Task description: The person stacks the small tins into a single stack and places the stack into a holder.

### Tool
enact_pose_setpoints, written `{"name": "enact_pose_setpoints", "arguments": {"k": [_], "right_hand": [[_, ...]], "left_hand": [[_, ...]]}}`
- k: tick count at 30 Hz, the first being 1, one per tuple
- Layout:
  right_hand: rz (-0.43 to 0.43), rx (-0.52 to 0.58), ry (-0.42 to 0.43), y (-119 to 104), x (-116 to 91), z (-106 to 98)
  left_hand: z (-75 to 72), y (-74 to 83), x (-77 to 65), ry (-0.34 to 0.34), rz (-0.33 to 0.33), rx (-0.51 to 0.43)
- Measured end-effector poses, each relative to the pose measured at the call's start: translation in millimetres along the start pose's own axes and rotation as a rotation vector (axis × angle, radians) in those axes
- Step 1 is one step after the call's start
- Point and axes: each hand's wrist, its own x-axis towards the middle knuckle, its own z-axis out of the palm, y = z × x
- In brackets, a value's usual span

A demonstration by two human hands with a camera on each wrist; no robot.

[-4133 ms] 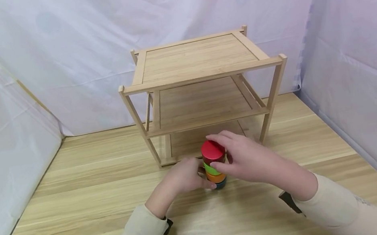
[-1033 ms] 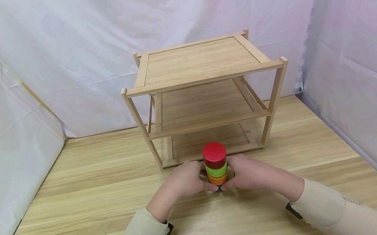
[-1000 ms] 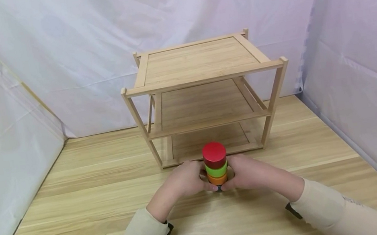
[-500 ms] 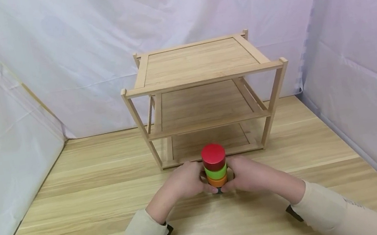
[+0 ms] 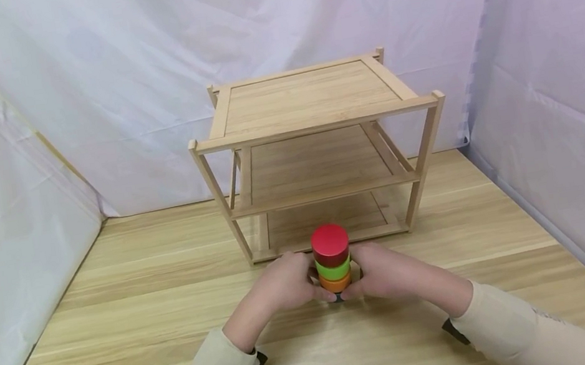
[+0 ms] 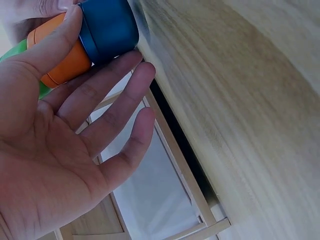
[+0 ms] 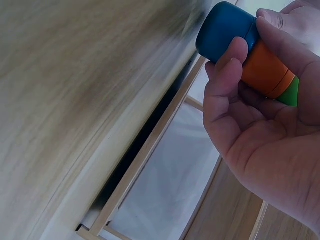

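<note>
A stack of round coloured cylinders stands upright on the table in front of the rack, with a red one [image 5: 330, 244] on top. Below it come a green one [image 5: 334, 269], an orange one [image 5: 336, 282] and a blue one [image 6: 110, 29] with rounded edges at the bottom. From the left side, my left hand [image 5: 287, 281] pinches the stack low down, its thumb at the orange-blue seam and fingertips by the blue piece. My right hand [image 5: 382, 273] grips it from the right, thumb at the same seam and fingers curled against the blue and orange pieces. Both thumbs nearly meet in front.
Right behind the stack stands a three-tier wooden rack [image 5: 317, 122], its bottom front rail close to the fingers. White sheets [image 5: 140, 73] hang behind and along both sides of the wooden table [image 5: 135, 307].
About four seconds ago my right hand was up around the red top; it has since moved down to the base. In the last second the grip has stayed and the stack shows hardly any shift.
</note>
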Motion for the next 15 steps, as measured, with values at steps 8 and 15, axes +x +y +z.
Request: {"name": "enact_pose_setpoints", "arguments": {"k": [8, 15], "right_hand": [[-0.003, 0.023, -0.013, -0.3, 0.0, 0.1], [0.0, 0.038, -0.02, -1.8, -2.0, -1.4]], "left_hand": [[-1.7, 0.6, -2.3, 0.007, 0.0, 0.021], [-1.6, 0.5, -3.4, 0.001, -0.004, 0.008]]}}
